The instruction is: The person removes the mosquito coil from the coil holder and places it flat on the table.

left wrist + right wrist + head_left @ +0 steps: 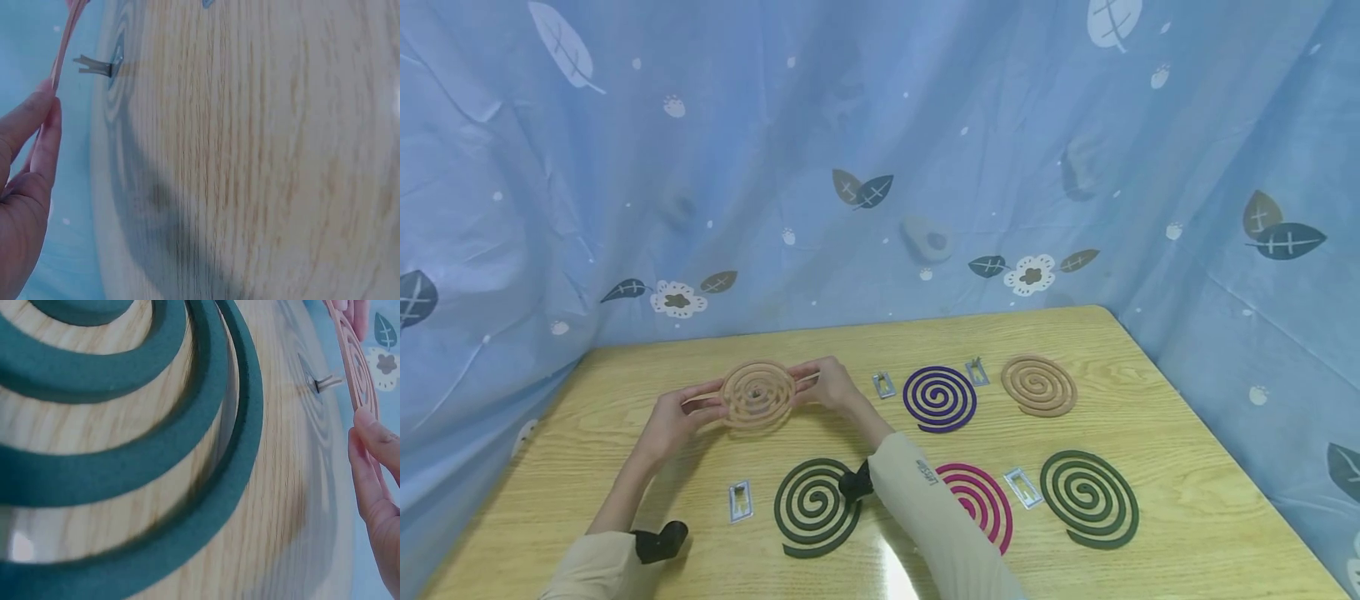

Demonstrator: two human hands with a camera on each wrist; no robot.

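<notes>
Both hands hold a tan mosquito coil (758, 367) flat above the table, one at each side. My left hand (673, 421) pinches its left rim between thumb and fingers; my right hand (833, 386) pinches the right rim. Below the coil stands a small metal coil stand (95, 66) with an upright forked prong, also showing in the right wrist view. In both wrist views, a gap separates the coil from the prong. The coil's ringed shadow falls on the wood around the stand.
Nearby lies a dark green coil (778, 510), partly under the right wrist's camera. Further right are a purple coil (938, 398), a tan coil (1037, 383), a magenta coil (1002, 508) partly behind the right sleeve, and another green coil (1084, 493). Several metal stands (732, 504) lie among them.
</notes>
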